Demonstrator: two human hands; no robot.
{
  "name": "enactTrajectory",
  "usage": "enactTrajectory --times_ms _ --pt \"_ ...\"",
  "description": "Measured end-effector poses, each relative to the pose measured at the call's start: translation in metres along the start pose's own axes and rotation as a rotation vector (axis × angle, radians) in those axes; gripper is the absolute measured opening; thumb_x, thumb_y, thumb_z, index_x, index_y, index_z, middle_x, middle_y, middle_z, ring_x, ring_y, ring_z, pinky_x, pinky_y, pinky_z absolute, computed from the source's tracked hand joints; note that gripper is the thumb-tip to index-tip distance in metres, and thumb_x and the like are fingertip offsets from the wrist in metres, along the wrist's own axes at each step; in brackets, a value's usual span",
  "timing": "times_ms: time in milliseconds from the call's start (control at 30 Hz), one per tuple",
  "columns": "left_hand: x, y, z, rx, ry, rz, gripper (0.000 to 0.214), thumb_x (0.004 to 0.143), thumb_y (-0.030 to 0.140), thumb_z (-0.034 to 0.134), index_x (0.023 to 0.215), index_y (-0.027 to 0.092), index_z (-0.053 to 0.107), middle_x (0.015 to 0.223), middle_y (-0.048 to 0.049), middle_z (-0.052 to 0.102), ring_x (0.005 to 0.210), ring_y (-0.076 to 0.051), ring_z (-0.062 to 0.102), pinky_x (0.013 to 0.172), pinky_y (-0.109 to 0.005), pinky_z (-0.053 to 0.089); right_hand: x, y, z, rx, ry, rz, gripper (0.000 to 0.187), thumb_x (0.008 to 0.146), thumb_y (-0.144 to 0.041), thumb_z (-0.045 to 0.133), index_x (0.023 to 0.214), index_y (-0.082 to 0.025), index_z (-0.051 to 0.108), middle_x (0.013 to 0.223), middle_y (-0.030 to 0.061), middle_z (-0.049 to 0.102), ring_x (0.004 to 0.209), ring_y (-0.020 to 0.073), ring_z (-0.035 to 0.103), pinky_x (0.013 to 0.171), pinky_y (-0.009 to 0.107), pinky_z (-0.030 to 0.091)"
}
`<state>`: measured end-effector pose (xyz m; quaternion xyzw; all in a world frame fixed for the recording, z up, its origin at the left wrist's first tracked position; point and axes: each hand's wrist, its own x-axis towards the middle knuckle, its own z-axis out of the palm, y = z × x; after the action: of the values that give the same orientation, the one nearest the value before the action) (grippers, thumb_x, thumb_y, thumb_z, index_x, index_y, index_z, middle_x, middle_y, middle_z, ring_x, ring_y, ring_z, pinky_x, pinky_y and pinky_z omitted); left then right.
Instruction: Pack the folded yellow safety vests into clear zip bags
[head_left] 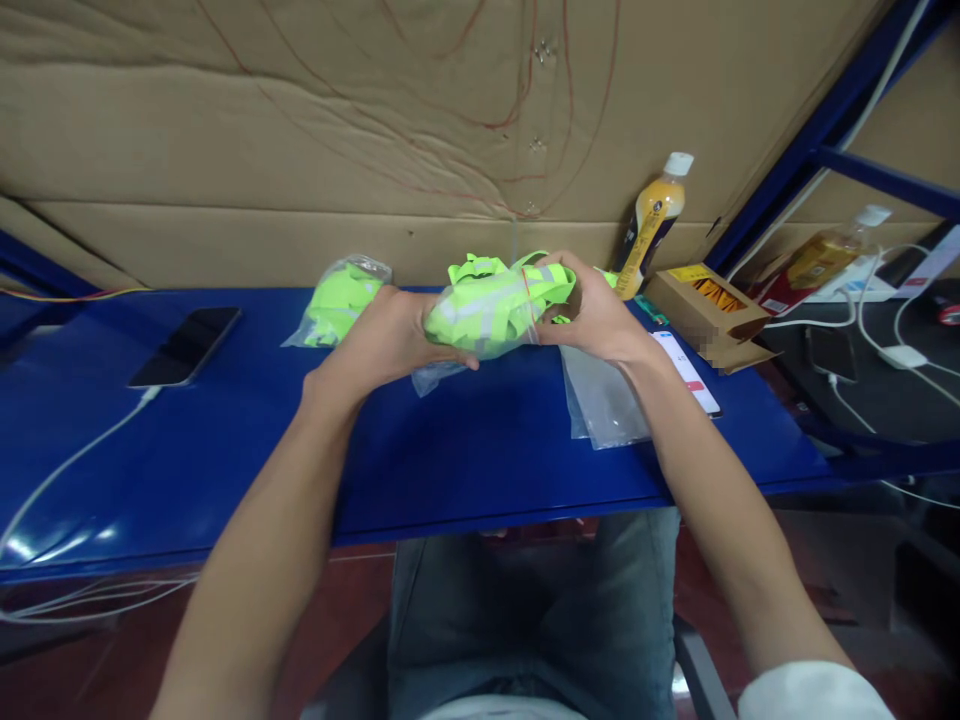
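Both my hands hold a rolled bundle of neon-green reflective vest [491,310] partly inside a clear plastic bag, just above the blue table [465,460]. My left hand [382,340] grips the bag end on the left, fingers curled under it. Fingers closed, my right hand [596,315] grips the open right end of the bundle. A second bagged green vest [337,300] lies behind my left hand, against the cardboard wall.
A stack of empty clear bags [604,400] lies under my right wrist. A dark phone [187,345] with a white cable lies at the left, another phone [686,370] at the right. An orange drink bottle [652,225], a small cardboard box [709,310] and chargers stand at right.
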<state>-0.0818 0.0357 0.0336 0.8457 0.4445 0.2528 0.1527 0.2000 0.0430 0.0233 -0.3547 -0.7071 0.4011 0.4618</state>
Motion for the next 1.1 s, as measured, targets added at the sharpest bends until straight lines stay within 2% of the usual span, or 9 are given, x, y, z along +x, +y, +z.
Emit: enactTrajectory --times_ms 133,300,400,533,600,733,967,1033,1100 --pt "-0.003 0.004 -0.002 -0.120 -0.095 -0.057 0.046 0.078 0.057 0.091 0.073 0.014 0.075 0.057 0.0030 0.062 0.058 -0.014 0.054 0.057 -0.025 0.035 -0.003 -0.002 -0.006 0.099 -0.096 0.093 0.065 0.050 -0.026 0.104 0.101 -0.025 0.064 0.096 -0.0020 0.067 0.088 0.0195 0.063 0.077 0.034 0.057" --pt "-0.002 0.002 -0.001 -0.404 -0.221 -0.090 0.041 0.080 0.056 0.090 0.078 0.016 0.080 0.072 -0.0056 0.079 0.060 -0.020 0.069 0.054 -0.025 0.048 -0.005 -0.012 -0.004 0.127 -0.029 0.082 0.056 0.051 -0.032 0.108 0.094 -0.023 0.073 0.098 0.0019 0.075 0.096 0.0240 0.071 0.091 0.045 0.066" --pt "0.001 -0.004 0.001 -0.354 -0.207 -0.064 0.043 0.085 0.056 0.086 0.070 0.016 0.078 0.065 -0.0066 0.076 0.056 -0.019 0.070 0.054 -0.025 0.050 -0.005 -0.013 0.002 0.178 0.021 0.074 0.060 0.049 -0.032 0.109 0.098 -0.024 0.075 0.101 0.0023 0.078 0.102 0.0258 0.076 0.100 0.048 0.067" --pt "0.002 -0.009 0.006 -0.231 -0.131 -0.016 0.052 0.090 0.049 0.082 0.054 0.017 0.063 0.047 -0.0005 0.058 0.043 -0.011 0.052 0.045 -0.022 0.035 -0.003 -0.006 0.006 0.236 0.057 0.078 0.053 0.055 -0.032 0.104 0.099 -0.022 0.076 0.107 0.0047 0.080 0.108 0.0270 0.079 0.106 0.048 0.067" --pt "0.001 -0.008 0.007 -0.213 -0.158 0.012 0.057 0.093 0.050 0.079 0.051 0.017 0.059 0.045 -0.0005 0.056 0.042 -0.010 0.049 0.044 -0.022 0.033 -0.002 0.000 0.006 0.218 0.093 0.078 0.048 0.056 -0.031 0.102 0.095 -0.022 0.075 0.105 0.0054 0.080 0.106 0.0279 0.080 0.104 0.049 0.068" --pt "0.001 -0.002 0.001 -0.268 -0.266 0.009 0.051 0.098 0.054 0.073 0.063 0.017 0.070 0.054 -0.0022 0.064 0.047 -0.012 0.054 0.045 -0.021 0.037 0.003 0.006 0.007 0.196 0.166 -0.002 0.040 0.059 -0.033 0.099 0.090 -0.023 0.076 0.104 0.0033 0.082 0.110 0.0297 0.080 0.106 0.054 0.068" --pt "-0.022 -0.008 -0.047 -0.200 -0.221 -0.100 0.051 0.096 0.053 0.071 0.061 0.019 0.054 0.052 0.0046 0.043 0.047 -0.007 0.033 0.042 -0.020 0.024 0.019 0.008 -0.003 0.215 0.364 -0.061 0.043 0.064 -0.041 0.098 0.094 -0.025 0.071 0.107 0.0044 0.082 0.117 0.0326 0.080 0.099 0.054 0.071" --pt "-0.034 -0.027 -0.061 -0.180 -0.115 -0.242 0.048 0.089 0.056 0.075 0.065 0.017 0.060 0.056 0.0033 0.050 0.052 -0.008 0.040 0.046 -0.019 0.030 0.031 0.002 -0.014 0.241 0.441 -0.027 0.047 0.065 -0.043 0.099 0.097 -0.027 0.068 0.108 0.0036 0.082 0.121 0.0342 0.079 0.095 0.052 0.072" --pt "-0.042 -0.056 -0.068 -0.174 0.178 -0.404 0.040 0.083 0.052 0.079 0.073 0.015 0.065 0.064 0.0029 0.057 0.060 -0.009 0.046 0.053 -0.020 0.035 0.050 -0.011 -0.018 0.239 0.454 0.001 0.043 0.069 -0.035 0.099 0.098 -0.028 0.068 0.109 0.0032 0.083 0.124 0.0348 0.078 0.096 0.049 0.073"
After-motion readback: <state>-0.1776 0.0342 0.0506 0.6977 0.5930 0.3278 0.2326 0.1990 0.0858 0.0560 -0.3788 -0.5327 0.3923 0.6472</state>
